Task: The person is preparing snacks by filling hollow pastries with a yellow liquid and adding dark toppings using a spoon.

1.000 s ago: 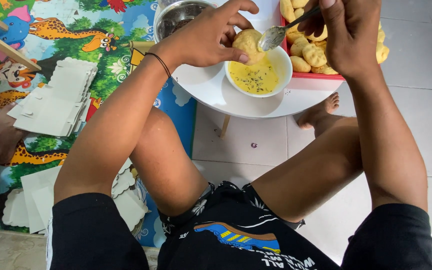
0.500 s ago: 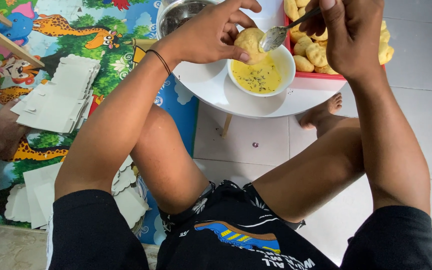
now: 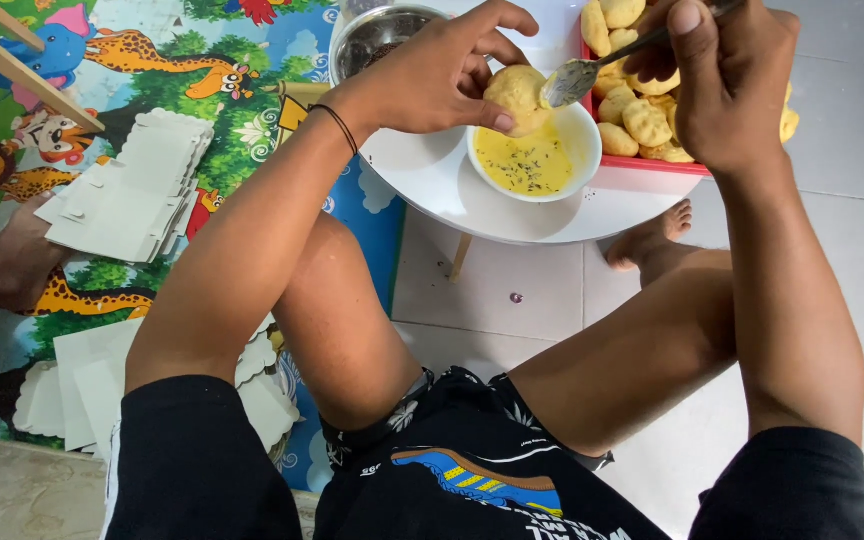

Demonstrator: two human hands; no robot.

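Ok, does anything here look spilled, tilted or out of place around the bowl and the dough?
Nothing stands out. The white bowl sits level with its yellow liquid inside; the left hand holds a dough ball over it, the right hand a spoon.

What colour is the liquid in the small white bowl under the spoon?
Yellow, flecked with small dark specks; the liquid in the white bowl shows best in the head view.

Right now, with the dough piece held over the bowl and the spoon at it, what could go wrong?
The yellow liquid could drip off the spoon past the white bowl onto the round tray. The left hand pinches the dough piece with its fingertips only, so it might slip into the bowl.
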